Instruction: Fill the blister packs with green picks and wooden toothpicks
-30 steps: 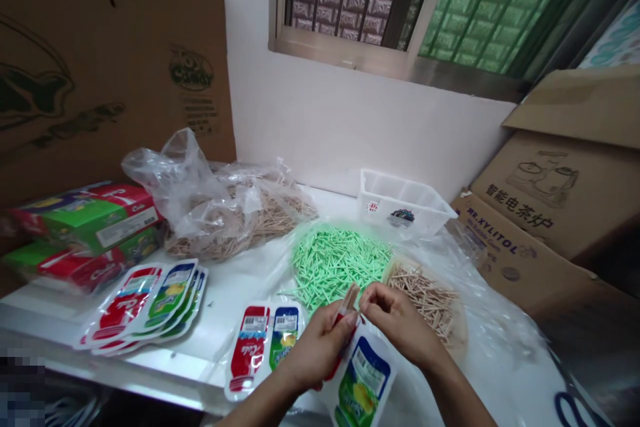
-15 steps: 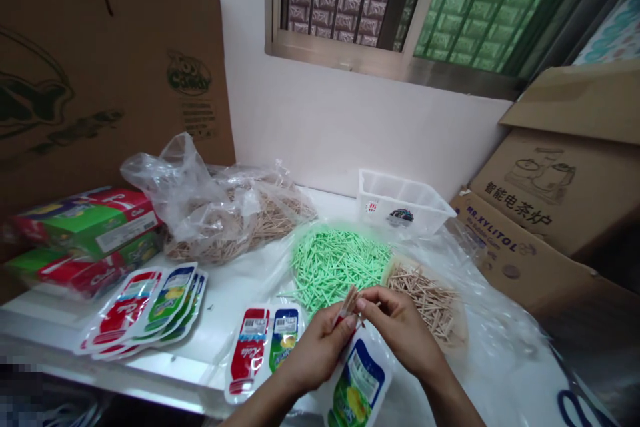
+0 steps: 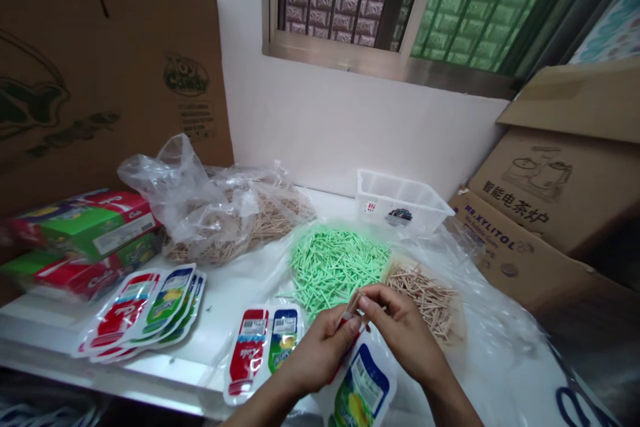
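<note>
My left hand [image 3: 321, 350] is closed around the top of a twin candy packet [image 3: 361, 388], whose blue-green half hangs below; the red half is mostly hidden behind the fingers. A few thin brown sticks [image 3: 353, 304] stick up at the packet's top edge. Bent over them, my right hand [image 3: 403, 327] pinches the sticks between thumb and fingers. Just beyond both hands lies a heap of green sticks [image 3: 335, 263]. To the right, more brown sticks [image 3: 425, 300] lie in a shallow pale tray. Another red and blue-green packet [image 3: 250, 353] rests flat left of my left hand.
A stack of packets [image 3: 125, 313] lies at the left, near red-green boxes [image 3: 110, 223]. Behind sits a clear bag of brown sticks [image 3: 250, 213]. A white plastic basket [image 3: 400, 207] stands by the wall. Cartons [image 3: 520, 247] are at right; blue scissor handles [image 3: 570, 407] lie at the lower right.
The held packet has shifted slightly to the right and turned a little. Both hands stay almost in place, still together at the sticks.
</note>
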A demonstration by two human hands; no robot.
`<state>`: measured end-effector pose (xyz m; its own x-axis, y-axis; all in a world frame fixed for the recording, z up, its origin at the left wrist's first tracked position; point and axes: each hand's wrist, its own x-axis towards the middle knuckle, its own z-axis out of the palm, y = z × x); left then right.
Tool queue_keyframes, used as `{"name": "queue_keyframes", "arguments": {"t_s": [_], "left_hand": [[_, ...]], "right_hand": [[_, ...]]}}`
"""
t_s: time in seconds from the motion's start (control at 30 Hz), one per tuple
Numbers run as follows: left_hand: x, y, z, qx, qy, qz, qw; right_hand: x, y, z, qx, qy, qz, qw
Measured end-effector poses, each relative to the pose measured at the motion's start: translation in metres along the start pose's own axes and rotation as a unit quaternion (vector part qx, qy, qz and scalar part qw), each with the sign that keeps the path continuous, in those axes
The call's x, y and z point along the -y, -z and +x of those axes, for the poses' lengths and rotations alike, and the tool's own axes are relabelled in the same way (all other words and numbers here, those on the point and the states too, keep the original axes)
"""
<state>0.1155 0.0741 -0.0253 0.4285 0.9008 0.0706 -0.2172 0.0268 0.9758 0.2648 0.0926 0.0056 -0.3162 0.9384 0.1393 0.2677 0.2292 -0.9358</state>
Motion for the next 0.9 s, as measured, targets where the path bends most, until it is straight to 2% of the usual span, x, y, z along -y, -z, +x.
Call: {"name": "queue_keyframes", "arguments": {"t_s": [0.27, 0.43, 0.6, 0.8, 0.9], "left_hand": [[0.002, 0.0, -0.002, 0.0, -0.009, -0.003, 1.0], [0.0, 0.0, -0.002, 0.03, -0.031, 0.004, 0.999], [0.002, 0.003, -0.004, 0.049, -0.01, -0.01, 0.999], [0.009, 0.006, -0.008, 0.001, 0.027, 0.012, 1.0], [0.01, 0.007, -0.008, -0.005, 0.03, 0.011, 0.999]], "right_hand": [[0.0, 0.002, -0.006, -0.03, -0.01, -0.097, 0.995], [0.001, 0.002, -0.007, -0.014, -0.005, -0.021, 1.0], [0.004, 0.0, -0.005, -0.001, 0.001, -0.001, 1.0], [0.007, 0.001, -0.006, 0.003, -0.02, 0.007, 1.0], [0.007, 0.002, -0.006, 0.0, -0.021, 0.005, 1.0]]}}
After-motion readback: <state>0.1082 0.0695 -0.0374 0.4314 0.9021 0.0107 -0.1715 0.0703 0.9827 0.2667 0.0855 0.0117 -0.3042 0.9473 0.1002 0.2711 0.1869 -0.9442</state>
